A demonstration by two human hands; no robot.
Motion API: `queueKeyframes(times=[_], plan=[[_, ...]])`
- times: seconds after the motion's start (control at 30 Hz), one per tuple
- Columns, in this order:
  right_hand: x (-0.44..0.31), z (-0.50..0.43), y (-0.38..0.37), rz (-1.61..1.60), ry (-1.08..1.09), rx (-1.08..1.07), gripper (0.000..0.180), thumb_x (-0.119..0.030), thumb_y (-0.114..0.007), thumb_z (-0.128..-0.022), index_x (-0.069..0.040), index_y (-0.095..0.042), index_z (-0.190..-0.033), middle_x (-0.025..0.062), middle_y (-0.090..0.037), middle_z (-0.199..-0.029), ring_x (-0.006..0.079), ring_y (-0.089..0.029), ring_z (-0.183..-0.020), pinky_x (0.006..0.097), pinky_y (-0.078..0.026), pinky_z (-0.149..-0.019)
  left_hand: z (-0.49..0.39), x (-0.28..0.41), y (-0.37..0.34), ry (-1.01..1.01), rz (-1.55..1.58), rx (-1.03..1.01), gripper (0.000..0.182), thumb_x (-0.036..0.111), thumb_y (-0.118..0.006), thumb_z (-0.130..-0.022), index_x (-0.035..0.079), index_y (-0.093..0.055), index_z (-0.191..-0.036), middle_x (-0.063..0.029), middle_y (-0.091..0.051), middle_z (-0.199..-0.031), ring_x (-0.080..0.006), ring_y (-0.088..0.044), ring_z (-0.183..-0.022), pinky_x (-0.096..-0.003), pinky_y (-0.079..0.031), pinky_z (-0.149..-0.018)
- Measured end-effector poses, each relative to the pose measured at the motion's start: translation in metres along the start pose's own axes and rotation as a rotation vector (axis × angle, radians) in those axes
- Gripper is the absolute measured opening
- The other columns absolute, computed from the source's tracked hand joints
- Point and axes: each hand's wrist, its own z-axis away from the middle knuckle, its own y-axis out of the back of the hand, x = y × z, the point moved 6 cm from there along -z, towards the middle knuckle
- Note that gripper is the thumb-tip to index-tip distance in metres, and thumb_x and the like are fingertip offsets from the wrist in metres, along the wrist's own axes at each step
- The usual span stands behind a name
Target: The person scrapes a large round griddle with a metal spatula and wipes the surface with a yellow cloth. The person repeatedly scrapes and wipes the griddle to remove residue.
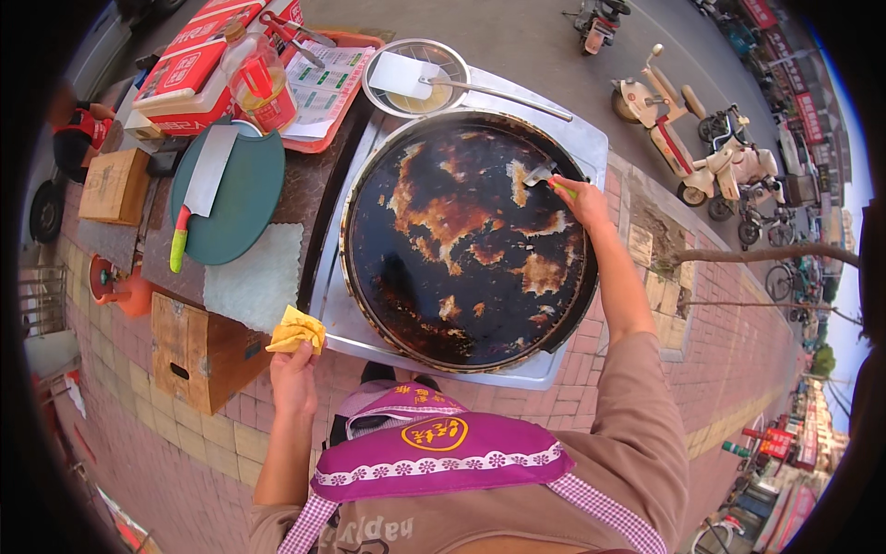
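A large round griddle (471, 242), dark with brown and pale burnt patches, stands on a metal stove top (547, 377). Over its right side, my right hand (585, 202) grips the green and red handle of a small metal scraper (540, 173), whose blade is at the griddle near a pale patch. My left hand (296, 367) holds a crumpled yellow cloth (297, 332) low at the griddle's left, beside a whitish sheet (256, 277). A cleaver (213, 170) with a red and green handle lies on a round green board (259, 201).
Behind the griddle, a metal bowl (460, 59) holds a long-handled spatula (512, 97). An oil jug (263, 86), red-and-white boxes (183, 76) and an orange tray (329, 142) stand back left. Scooters (664, 131) are parked at right. A person in red (86, 131) is far left.
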Motion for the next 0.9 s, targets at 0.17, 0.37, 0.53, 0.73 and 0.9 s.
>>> queueKeyframes(times=[0.17, 0.37, 0.53, 0.73, 0.9], plan=[[-0.010, -0.022, -0.001, 0.051, 0.073, -0.015, 0.029, -0.041, -0.066, -0.088, -0.037, -0.068, -0.117, 0.0121, -0.071, -0.093, 0.0340, -0.066, -0.083, 0.0427, -0.051, -0.069, 0.000, -0.003, 0.007, -0.003, -0.015, 0.032, 0.032, -0.001, -0.058, -0.091, 0.002, -0.053, -0.122, -0.0080, -0.061, -0.115, -0.0175, -0.062, -0.099, -0.0291, -0.050, -0.085], [-0.026, -0.044, -0.005, 0.010, 0.147, -0.055, 0.029, -0.039, -0.065, -0.088, -0.035, -0.068, -0.117, 0.0117, -0.071, -0.095, 0.0335, -0.066, -0.086, 0.0411, -0.051, -0.072, 0.002, -0.001, 0.006, -0.002, -0.038, 0.018, 0.030, 0.000, -0.059, -0.090, 0.002, -0.054, -0.120, -0.0074, -0.064, -0.108, -0.0176, -0.063, -0.092, -0.0283, -0.048, -0.080], [-0.034, -0.057, -0.008, -0.043, 0.212, -0.056, 0.031, -0.039, -0.066, -0.088, -0.034, -0.068, -0.119, 0.0101, -0.071, -0.098, 0.0347, -0.065, -0.090, 0.0403, -0.051, -0.076, 0.004, -0.004, 0.008, -0.022, -0.036, 0.045, 0.029, 0.001, -0.059, -0.089, 0.002, -0.055, -0.117, -0.0078, -0.064, -0.105, -0.0178, -0.063, -0.088, -0.0280, -0.047, -0.078], [-0.065, -0.078, -0.016, -0.051, 0.282, -0.077, 0.032, -0.040, -0.065, -0.089, -0.037, -0.066, -0.120, 0.0115, -0.071, -0.096, 0.0358, -0.065, -0.087, 0.0429, -0.051, -0.074, 0.000, -0.009, 0.013, -0.011, 0.004, 0.036, 0.033, -0.001, -0.059, -0.090, -0.001, -0.053, -0.122, -0.0096, -0.062, -0.115, -0.0204, -0.063, -0.100, -0.0329, -0.052, -0.088], [-0.079, -0.094, -0.017, 0.018, 0.257, -0.200, 0.032, -0.036, -0.066, -0.088, -0.037, -0.066, -0.120, 0.0095, -0.070, -0.102, 0.0343, -0.064, -0.094, 0.0423, -0.050, -0.079, 0.001, -0.009, 0.016, -0.012, 0.014, 0.061, 0.033, -0.002, -0.059, -0.090, -0.002, -0.052, -0.123, -0.0105, -0.061, -0.116, -0.0209, -0.062, -0.102, -0.0345, -0.053, -0.090]])
